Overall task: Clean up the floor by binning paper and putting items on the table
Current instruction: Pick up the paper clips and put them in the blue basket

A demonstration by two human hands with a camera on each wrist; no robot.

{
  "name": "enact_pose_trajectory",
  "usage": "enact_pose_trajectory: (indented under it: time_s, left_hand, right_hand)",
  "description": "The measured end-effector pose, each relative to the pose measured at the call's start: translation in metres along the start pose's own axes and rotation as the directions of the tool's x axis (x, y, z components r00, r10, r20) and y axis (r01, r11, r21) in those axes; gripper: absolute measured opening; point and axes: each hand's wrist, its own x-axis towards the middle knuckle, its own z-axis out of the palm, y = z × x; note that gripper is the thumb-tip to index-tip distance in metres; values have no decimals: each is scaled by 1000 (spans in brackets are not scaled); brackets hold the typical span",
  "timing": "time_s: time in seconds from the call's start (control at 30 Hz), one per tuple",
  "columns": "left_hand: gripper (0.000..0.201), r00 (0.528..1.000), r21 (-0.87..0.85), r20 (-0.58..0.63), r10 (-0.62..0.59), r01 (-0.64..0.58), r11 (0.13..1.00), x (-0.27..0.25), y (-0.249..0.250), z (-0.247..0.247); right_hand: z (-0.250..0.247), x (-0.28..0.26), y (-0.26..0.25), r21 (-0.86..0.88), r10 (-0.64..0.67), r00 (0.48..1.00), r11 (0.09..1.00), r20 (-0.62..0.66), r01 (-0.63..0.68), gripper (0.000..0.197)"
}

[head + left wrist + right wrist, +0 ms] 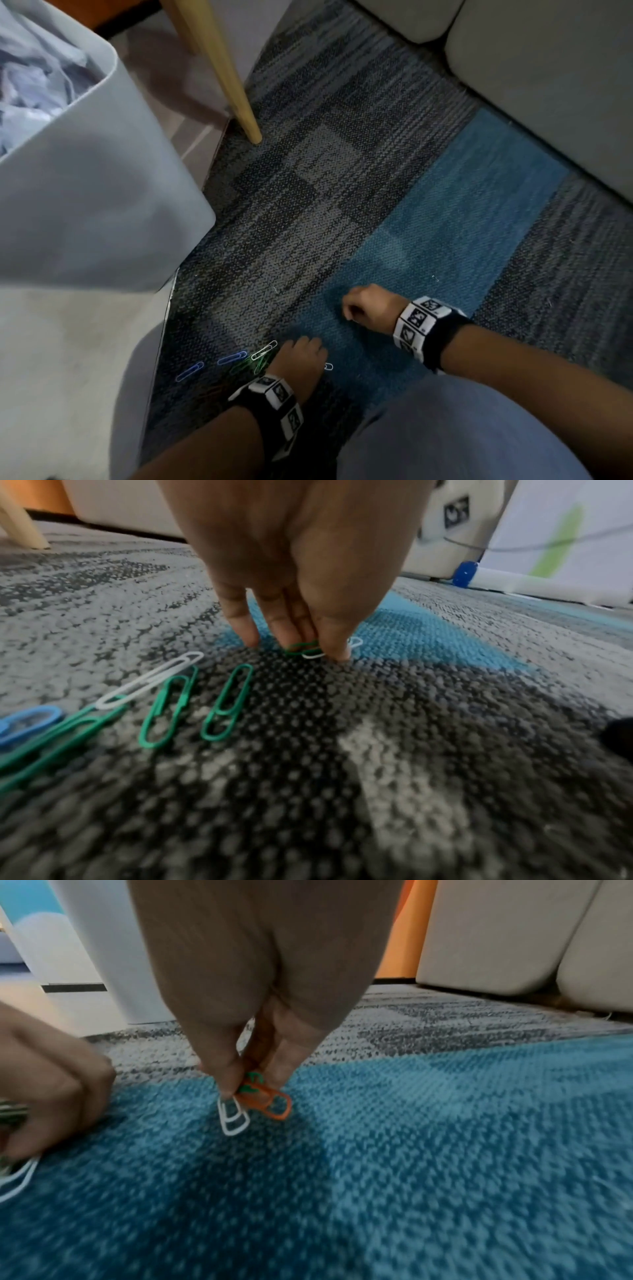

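Observation:
Coloured paper clips lie on the carpet. My left hand (313,651) pinches a green clip (297,647) and a white clip (313,656) against the floor; in the head view this hand (301,353) is low in the middle. Loose clips lie to its left: a white one (150,681), green ones (227,702) and a blue one (29,722). My right hand (251,1092) pinches a small bunch just above the blue carpet patch: a white clip (233,1119), an orange clip (276,1104) and a bit of green. In the head view the right hand (359,308) is curled.
A pale bin (85,205) with crumpled paper (30,68) inside stands at the left. A wooden table leg (222,68) stands on the carpet behind it. A grey sofa (548,85) runs along the upper right. My knee (462,428) fills the lower right.

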Motion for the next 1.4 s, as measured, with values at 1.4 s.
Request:
enact_pose_trajectory:
  time_s: [1.4]
  left_hand:
    - [64, 967, -184, 187, -171, 206, 961, -86, -131, 8]
  right_hand:
    - [118, 43, -151, 478, 614, 769, 737, -178, -478, 50]
